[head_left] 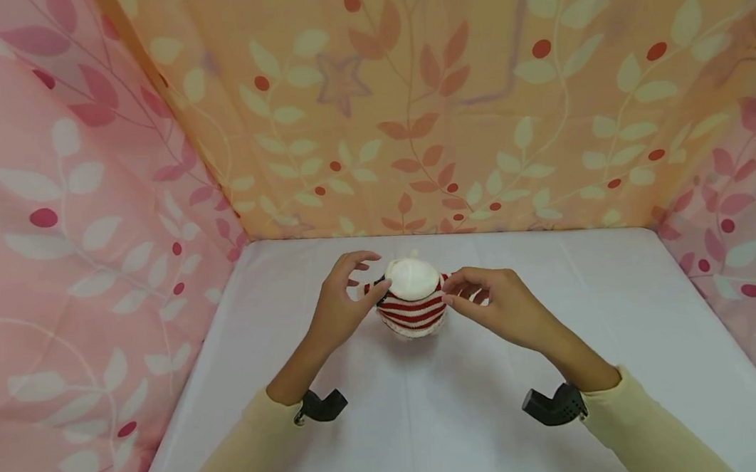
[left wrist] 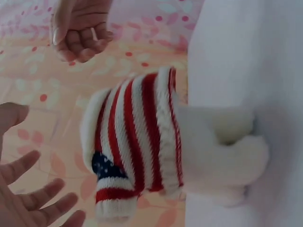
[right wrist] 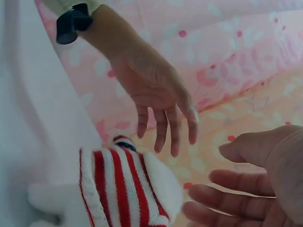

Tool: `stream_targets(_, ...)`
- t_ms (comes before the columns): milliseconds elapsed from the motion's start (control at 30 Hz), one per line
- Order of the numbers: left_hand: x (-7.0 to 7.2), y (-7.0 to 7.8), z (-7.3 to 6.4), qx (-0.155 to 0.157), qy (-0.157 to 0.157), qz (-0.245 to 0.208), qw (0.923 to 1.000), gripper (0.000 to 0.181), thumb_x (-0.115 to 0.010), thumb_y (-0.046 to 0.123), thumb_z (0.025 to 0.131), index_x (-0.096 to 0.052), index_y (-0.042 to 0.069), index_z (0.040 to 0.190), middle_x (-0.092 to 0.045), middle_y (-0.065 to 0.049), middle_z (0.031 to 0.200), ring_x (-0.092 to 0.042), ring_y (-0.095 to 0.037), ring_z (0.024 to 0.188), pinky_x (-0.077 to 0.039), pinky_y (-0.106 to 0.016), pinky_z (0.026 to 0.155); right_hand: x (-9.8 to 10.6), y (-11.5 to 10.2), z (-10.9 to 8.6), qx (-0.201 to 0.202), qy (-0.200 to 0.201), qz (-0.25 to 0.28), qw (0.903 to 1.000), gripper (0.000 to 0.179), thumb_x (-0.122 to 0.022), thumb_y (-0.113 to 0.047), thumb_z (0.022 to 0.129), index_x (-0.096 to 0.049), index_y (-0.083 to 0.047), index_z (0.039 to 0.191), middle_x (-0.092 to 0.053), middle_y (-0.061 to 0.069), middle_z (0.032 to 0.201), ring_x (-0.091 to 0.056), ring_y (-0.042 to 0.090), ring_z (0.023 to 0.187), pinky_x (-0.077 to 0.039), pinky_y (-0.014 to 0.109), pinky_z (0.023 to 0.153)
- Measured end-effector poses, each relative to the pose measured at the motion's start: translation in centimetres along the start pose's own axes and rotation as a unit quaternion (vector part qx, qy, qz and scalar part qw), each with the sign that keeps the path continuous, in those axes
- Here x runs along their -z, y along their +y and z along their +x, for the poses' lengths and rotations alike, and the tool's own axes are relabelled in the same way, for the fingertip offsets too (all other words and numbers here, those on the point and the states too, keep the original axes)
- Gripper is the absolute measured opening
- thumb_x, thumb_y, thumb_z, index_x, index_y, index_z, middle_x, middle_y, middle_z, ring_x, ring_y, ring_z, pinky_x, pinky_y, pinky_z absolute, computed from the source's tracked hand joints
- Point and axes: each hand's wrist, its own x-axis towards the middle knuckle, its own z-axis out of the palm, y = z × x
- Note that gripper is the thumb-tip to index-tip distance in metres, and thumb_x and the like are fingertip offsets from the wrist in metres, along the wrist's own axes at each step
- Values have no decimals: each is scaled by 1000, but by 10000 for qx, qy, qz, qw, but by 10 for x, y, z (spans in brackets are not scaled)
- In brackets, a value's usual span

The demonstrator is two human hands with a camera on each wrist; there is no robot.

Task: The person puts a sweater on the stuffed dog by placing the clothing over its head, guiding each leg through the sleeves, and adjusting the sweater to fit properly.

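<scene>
While the left hand point(head_left: 339, 302) and right hand point(head_left: 502, 306) are held with empty fingers point(left wrist: 47, 193) wide, the sweatered toy point(head_left: 413, 295) is stood between them on the bench point(head_left: 426, 419), seemingly untouched; aligning for a hold is judged in hand, and both palms must next be brought inward

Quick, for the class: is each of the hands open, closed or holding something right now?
Left hand: open, holding nothing, beside the plush toy.
Right hand: open, holding nothing.
</scene>
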Motion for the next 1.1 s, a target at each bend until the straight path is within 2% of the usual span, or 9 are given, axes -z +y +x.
stream_targets(100,0,-5,14,1,-481,490,9976,53,-64,52,83,-52,25,127,-48,10,128,-48,-13,112,-47,-44,83,3,5,15,258,245,-261,9990,16,-69,-27,87,-66,-19,100,-63,-14,93,-58,6,81,-50,30,68)
stream_targets(200,1,-10,24,210,-948,743,9925,51,-64,52,83,-52,27,126,-48,10,128,-50,-15,112,-48,-43,83,1,12,29,274,220,-399,9986,21,-70,-28,86,-64,-17,104,-63,-10,100,-59,10,84,-51,32,70)
stream_targets(367,1,-17,37,762,-1794,658,9786,39,-64,49,84,-54,31,117,-54,12,121,-57,-19,106,-50,-40,79,-4,23,45,-86,-269,-426,9987,32,-70,-31,85,-62,-13,111,-63,-2,108,-60,18,90,-51,37,74)
stream_targets(567,1,-17,42,1116,-2555,594,9585,43,-67,47,82,-51,34,119,-59,3,111,-62,-14,91,-51,-33,70,-10,29,53,-437,-912,-569,9932,32,-71,-35,84,-61,-19,110,-63,-6,94,-60,14,80,-50,31,65)
stream_targets(733,0,-14,43,1179,-2960,651,9456,55,-71,44,80,-48,27,127,-61,-1,106,-61,-13,88,-50,-31,69,-13,31,55,-501,-1202,-633,9895,36,-73,-35,82,-62,-16,110,-65,-4,94,-61,12,79,-50,29,65)
stream_targets(867,-4,-14,42,1273,-3177,572,9379,64,-73,45,79,-45,23,133,-59,-4,110,-63,-16,77,-51,-31,64,-14,29,55,-623,-1318,-851,9856,39,-73,-36,80,-63,-14,111,-66,-1,98,-61,12,83,-50,30,68)
stream_targets(967,-8,-15,41,1296,-3233,521,9359,66,-72,45,79,-43,23,134,-58,-5,111,-63,-17,73,-52,-31,62,-14,25,55,-722,-1422,-1019,9819,41,-72,-37,80,-62,-14,112,-66,1,102,-61,12,84,-50,31,69)
stream_targets(1100,-10,-14,39,1226,-3221,429,9377,63,-72,44,79,-39,27,131,-56,-6,114,-61,-18,82,-50,-32,65,-14,23,54,-818,-1516,-947,9805,41,-72,-35,81,-58,-14,112,-65,4,106,-61,13,82,-50,31,67)
